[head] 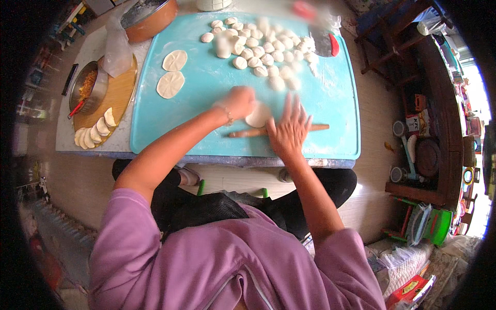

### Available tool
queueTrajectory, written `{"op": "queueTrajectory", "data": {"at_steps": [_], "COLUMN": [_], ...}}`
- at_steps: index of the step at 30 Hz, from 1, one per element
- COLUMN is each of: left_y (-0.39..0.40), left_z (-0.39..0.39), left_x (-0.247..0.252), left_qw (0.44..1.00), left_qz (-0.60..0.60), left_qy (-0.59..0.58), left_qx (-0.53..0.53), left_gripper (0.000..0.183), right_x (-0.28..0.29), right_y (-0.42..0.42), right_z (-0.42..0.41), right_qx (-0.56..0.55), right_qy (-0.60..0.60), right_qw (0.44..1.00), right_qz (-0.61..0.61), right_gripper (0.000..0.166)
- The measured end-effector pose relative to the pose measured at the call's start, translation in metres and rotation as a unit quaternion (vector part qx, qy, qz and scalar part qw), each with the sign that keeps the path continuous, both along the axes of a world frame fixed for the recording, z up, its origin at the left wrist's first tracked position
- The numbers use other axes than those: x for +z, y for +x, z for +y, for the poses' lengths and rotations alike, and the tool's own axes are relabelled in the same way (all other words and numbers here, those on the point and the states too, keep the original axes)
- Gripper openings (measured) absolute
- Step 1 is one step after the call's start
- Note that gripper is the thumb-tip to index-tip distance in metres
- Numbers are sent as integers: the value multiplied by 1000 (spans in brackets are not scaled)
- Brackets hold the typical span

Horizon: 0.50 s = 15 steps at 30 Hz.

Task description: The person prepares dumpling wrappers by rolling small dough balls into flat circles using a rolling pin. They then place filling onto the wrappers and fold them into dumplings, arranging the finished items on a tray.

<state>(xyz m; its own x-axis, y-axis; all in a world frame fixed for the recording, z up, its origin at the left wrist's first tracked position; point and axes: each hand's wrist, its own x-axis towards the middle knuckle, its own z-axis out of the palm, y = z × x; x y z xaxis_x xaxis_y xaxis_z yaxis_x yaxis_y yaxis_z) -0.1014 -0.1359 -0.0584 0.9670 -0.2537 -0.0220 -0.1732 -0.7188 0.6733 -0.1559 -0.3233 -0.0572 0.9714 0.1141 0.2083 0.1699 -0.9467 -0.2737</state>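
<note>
My left hand [241, 101] is curled at the left edge of a round dough wrapper [258, 115], its fingertips blurred, pinching the edge. My right hand [290, 130] lies flat with spread fingers over a wooden rolling pin [248, 133], whose ends stick out on both sides. The wrapper is just behind the pin, on a turquoise silicone mat [201, 116] dusted with flour. Two rolled wrappers [170, 84] lie at the mat's left, their edges meeting. Many small dough pieces [267, 59] are spread over the back of the mat.
A round wooden board [120, 93] at the left bears a metal bowl of filling [88, 87] with a red-handled utensil, and several folded dumplings [94, 135]. An orange-brown pot [153, 25] stands behind. A dough scraper with a red handle [333, 45] lies at the back right.
</note>
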Motion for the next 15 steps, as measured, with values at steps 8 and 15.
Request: {"op": "queueTrajectory", "data": {"at_steps": [8, 15], "left_y": [5, -5], "left_z": [-17, 10], "left_x": [18, -5], "left_qw": [999, 999], "left_qz": [-24, 21], "left_qy": [17, -9], "left_qx": [-45, 22], "left_gripper": [13, 11], "right_x": [-12, -2], "right_y": [87, -24], "right_z": [17, -7], "right_qx": [-70, 8], "right_qy": [-17, 1], "right_qw": [994, 1000], "right_qz": [-83, -6], "right_gripper": [83, 79]}}
